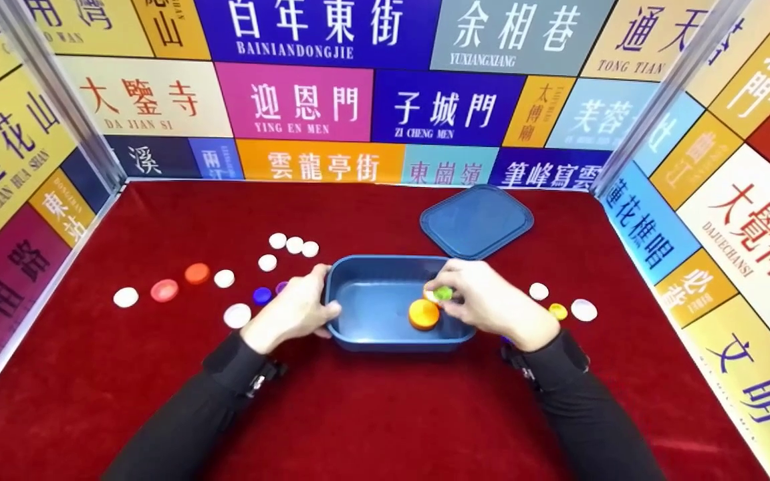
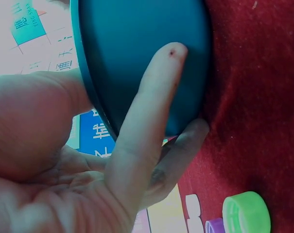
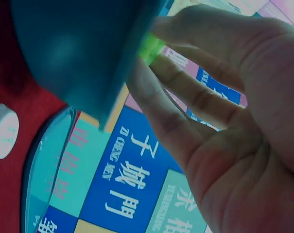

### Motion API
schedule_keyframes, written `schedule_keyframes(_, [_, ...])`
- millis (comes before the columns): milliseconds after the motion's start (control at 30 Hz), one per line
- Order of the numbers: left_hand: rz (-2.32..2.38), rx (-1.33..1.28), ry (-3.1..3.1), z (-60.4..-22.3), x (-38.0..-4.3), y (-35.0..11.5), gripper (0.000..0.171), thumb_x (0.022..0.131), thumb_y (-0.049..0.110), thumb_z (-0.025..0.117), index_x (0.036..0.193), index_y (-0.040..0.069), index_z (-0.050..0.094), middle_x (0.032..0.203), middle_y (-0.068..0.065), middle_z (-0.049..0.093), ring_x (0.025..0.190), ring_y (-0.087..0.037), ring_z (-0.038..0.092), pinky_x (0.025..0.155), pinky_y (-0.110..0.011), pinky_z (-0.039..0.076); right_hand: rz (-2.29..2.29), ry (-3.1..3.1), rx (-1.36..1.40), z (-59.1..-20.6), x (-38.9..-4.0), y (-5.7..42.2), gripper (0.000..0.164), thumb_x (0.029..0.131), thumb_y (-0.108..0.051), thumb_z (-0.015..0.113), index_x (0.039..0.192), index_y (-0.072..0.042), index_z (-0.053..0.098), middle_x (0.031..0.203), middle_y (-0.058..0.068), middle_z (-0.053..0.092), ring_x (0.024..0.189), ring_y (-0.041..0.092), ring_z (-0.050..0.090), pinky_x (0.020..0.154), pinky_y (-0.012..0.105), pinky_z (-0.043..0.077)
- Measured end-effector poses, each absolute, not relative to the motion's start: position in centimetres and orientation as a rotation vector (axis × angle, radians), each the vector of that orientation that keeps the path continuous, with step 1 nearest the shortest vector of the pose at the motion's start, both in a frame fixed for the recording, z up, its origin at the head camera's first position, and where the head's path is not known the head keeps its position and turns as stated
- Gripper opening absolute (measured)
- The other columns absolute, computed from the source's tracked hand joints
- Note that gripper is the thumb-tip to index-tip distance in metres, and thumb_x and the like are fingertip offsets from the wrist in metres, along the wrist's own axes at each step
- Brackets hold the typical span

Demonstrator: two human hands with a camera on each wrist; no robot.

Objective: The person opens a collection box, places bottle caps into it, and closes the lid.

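Note:
A blue rectangular box [image 1: 371, 310] sits on the red cloth in the head view. My left hand [image 1: 291, 307] grips its left end, the thumb at the rim and the fingers along the outer wall [image 2: 117, 58]. Over the right end, my right hand [image 1: 482, 297] pinches a green bottle cap [image 1: 444, 293] between thumb and fingertips; the right wrist view shows part of that green cap [image 3: 150, 48] past the box wall. Inside the box lies an orange cap [image 1: 424, 314]. Beside the pinching fingers a white and orange cap [image 1: 429, 292] is partly hidden.
A blue lid [image 1: 477, 222] lies behind the box. Several loose caps are scattered leftward, among them a red cap [image 1: 164, 290], an orange-red cap [image 1: 197, 273] and a blue cap [image 1: 262, 296]. A yellow cap [image 1: 558, 311] lies between white ones at right. Printed panels [image 1: 298, 100] wall the table.

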State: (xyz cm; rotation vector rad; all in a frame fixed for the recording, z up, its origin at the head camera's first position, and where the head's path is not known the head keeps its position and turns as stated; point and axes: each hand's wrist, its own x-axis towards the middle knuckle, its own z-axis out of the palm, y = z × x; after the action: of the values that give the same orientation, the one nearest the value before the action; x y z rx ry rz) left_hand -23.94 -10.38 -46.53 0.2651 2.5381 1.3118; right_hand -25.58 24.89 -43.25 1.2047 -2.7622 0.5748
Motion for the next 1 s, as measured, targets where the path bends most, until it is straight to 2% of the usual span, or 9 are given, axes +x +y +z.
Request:
schedule_keyframes(267, [1.3,0.27,2.551,-46.39,-24.01,-10.36,0.067,0.106,0.002,0.076,0.165,-0.001,0.046,0.149,-0.032,0.071,0.084,-0.032,0.089,0.07,-0.04,0.074,0.52,-2.87,1.261,-43.98,-25.2,24.16,0.029,0.098,-0.008,0.093,0.127,-0.006,0.088,0.119,0.013,0.082,0.106,0.03,0.077,0.094,0.045,0.072])
schedule_keyframes(1000, [1.327,0.264,2.53,-46.42,-23.75,-10.42,0.067,0.105,0.001,0.076,0.165,-0.002,0.046,0.15,-0.032,0.07,0.087,-0.033,0.089,0.07,-0.042,0.074,0.577,-2.89,1.228,-43.25,-25.03,24.29,0.027,0.102,-0.007,0.089,0.128,-0.006,0.087,0.12,0.015,0.083,0.105,0.033,0.078,0.091,0.046,0.071])
